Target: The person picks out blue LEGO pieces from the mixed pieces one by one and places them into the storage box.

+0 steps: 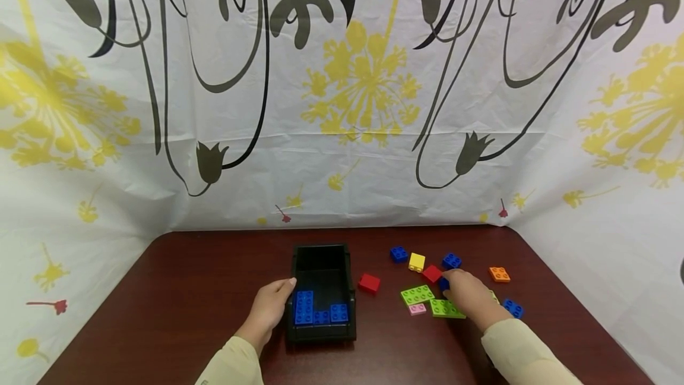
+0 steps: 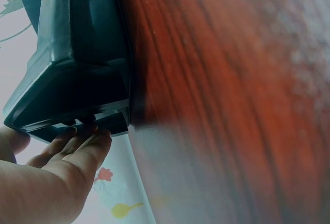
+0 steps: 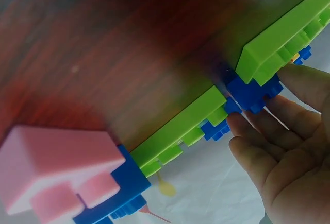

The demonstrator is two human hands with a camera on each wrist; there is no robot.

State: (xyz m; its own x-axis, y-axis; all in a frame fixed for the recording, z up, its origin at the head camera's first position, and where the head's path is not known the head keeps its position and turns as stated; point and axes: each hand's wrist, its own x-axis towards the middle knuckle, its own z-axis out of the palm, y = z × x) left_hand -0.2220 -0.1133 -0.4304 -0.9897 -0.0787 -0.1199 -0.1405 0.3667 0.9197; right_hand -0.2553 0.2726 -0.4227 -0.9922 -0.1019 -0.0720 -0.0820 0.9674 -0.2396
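A black box (image 1: 350, 290) stands on the dark wooden table (image 1: 187, 290), with several blue bricks (image 1: 317, 309) laid flat in its near end. My left hand (image 1: 283, 290) rests against the box's left wall. In the left wrist view its straight fingers (image 2: 82, 144) touch the box (image 2: 77, 54). My right hand (image 1: 451, 284) reaches into loose bricks to the right of the box. In the right wrist view its thumb and fingers (image 3: 247, 128) pinch a small blue brick (image 3: 252, 92) beside green bricks (image 3: 180, 128).
Around the right hand lie a red brick (image 1: 369, 283), another red one (image 1: 431, 273), a yellow brick (image 1: 417, 262), blue bricks (image 1: 398, 254), an orange plate (image 1: 499, 274), green plates (image 1: 417, 294) and a pink plate (image 1: 417, 309). A flowered curtain (image 1: 342, 106) closes off the back and sides.
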